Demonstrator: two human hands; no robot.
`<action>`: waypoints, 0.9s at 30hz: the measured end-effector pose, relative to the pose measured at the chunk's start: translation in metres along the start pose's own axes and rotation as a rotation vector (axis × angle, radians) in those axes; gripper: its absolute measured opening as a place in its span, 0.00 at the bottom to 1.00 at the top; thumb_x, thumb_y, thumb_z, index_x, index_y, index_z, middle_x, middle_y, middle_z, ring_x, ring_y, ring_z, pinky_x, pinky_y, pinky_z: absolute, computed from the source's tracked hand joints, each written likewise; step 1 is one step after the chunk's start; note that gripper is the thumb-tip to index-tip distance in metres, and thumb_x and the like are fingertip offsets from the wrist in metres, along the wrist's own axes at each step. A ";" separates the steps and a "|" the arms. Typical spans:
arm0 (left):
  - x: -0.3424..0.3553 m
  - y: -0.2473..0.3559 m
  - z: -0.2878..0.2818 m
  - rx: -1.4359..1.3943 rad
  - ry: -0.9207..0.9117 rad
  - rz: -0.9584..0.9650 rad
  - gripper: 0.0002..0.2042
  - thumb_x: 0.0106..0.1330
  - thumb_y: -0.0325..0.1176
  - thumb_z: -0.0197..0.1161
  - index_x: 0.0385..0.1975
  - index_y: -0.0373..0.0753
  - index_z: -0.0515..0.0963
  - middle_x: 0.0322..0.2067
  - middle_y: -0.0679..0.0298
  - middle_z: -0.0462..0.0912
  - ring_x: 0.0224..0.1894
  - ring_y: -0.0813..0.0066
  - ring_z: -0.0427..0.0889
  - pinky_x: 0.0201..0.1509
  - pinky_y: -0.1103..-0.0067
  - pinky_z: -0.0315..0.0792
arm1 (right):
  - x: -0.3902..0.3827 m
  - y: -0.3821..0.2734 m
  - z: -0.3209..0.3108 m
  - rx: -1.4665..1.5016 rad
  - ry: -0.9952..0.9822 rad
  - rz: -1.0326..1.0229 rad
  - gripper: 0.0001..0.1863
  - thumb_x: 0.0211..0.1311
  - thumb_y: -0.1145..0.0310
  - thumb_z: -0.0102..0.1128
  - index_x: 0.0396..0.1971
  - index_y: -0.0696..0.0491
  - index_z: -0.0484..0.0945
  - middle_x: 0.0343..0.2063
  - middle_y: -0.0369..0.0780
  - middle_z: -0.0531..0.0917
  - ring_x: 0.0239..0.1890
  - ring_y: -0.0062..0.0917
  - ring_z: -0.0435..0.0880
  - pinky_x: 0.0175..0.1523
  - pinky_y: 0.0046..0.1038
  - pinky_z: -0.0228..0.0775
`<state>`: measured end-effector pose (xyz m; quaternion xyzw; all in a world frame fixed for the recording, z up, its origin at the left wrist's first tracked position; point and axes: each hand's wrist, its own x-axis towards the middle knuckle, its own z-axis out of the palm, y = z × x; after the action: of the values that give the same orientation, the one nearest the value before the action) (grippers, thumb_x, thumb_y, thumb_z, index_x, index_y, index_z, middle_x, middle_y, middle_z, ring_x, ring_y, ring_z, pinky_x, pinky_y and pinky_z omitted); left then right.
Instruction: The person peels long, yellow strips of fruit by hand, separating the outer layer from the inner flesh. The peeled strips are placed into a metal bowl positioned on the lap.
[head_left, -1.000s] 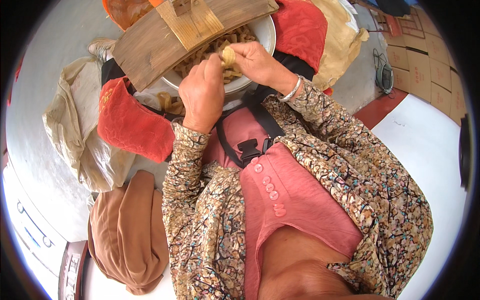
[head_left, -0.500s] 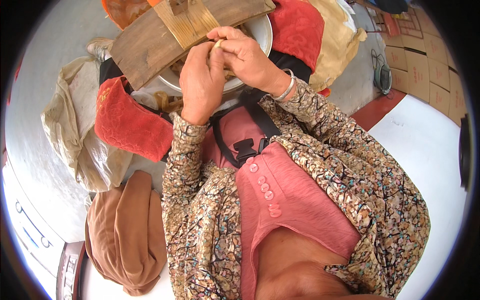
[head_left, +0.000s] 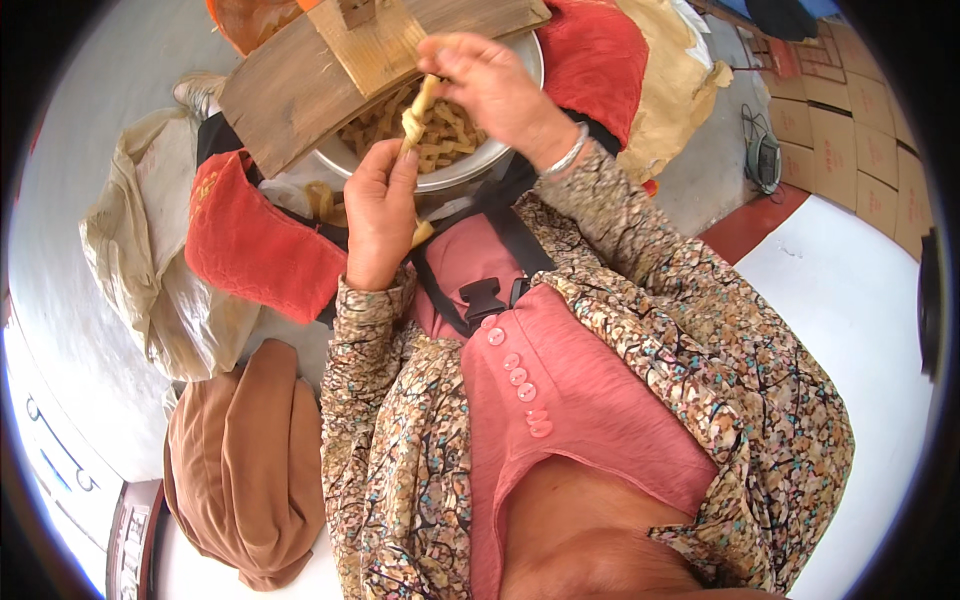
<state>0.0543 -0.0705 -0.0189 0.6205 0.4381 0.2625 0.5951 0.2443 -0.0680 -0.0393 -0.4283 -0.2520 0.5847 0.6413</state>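
Both hands have drawn apart since half a second ago, when they were bunched close together over the bowl: the right hand [head_left: 490,85] is now lifted toward the wooden board, while the left hand [head_left: 382,205] sits lower, nearer the chest.

Between them runs a pale yellow strip [head_left: 415,118], stretched taut. Its long axis lies nearly upright in the picture, leaning slightly right at the top, so it points away from the body toward the bowl. The right hand pinches the far end with thumb and fingertips closed on it. The left hand is curled around the near end, fingers narrow and closed, and a short tail of the strip pokes out below the palm. A thicker knot or twist shows about midway, just above the left fingertips.

Under the strip stands a metal bowl [head_left: 470,170] filled with more strips [head_left: 450,135] of the same colour; the held one hangs above its near rim. A wooden board [head_left: 300,90] lies tilted across the bowl's left side, just beside the right hand. A red cloth [head_left: 255,240] sits left of the left hand, and a brown cloth [head_left: 245,460] lies well apart, lower left.
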 end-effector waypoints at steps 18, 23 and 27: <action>0.021 0.036 -0.013 0.446 -0.299 0.202 0.09 0.65 0.33 0.56 0.32 0.34 0.77 0.24 0.53 0.79 0.27 0.56 0.78 0.32 0.70 0.70 | -0.027 -0.061 0.012 -1.433 -0.534 -0.797 0.08 0.55 0.63 0.60 0.28 0.52 0.75 0.24 0.37 0.79 0.31 0.32 0.79 0.39 0.32 0.67; 0.032 0.032 -0.023 0.043 -0.455 -0.102 0.11 0.67 0.34 0.54 0.30 0.33 0.77 0.21 0.70 0.76 0.25 0.83 0.70 0.29 0.81 0.64 | -0.015 -0.063 0.001 -1.529 -0.757 -0.665 0.09 0.55 0.63 0.60 0.24 0.52 0.71 0.20 0.37 0.74 0.29 0.32 0.77 0.37 0.33 0.66; 0.040 0.035 -0.025 -0.048 -0.472 -0.111 0.11 0.68 0.34 0.54 0.31 0.34 0.79 0.22 0.74 0.73 0.26 0.88 0.66 0.29 0.88 0.61 | -0.013 -0.079 0.000 -1.282 -0.681 -0.190 0.10 0.62 0.65 0.55 0.29 0.56 0.76 0.18 0.38 0.78 0.21 0.29 0.78 0.29 0.29 0.69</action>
<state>0.0600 -0.0202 0.0107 0.6252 0.3140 0.0874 0.7092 0.2846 -0.0763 0.0296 -0.4905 -0.7660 0.3649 0.1987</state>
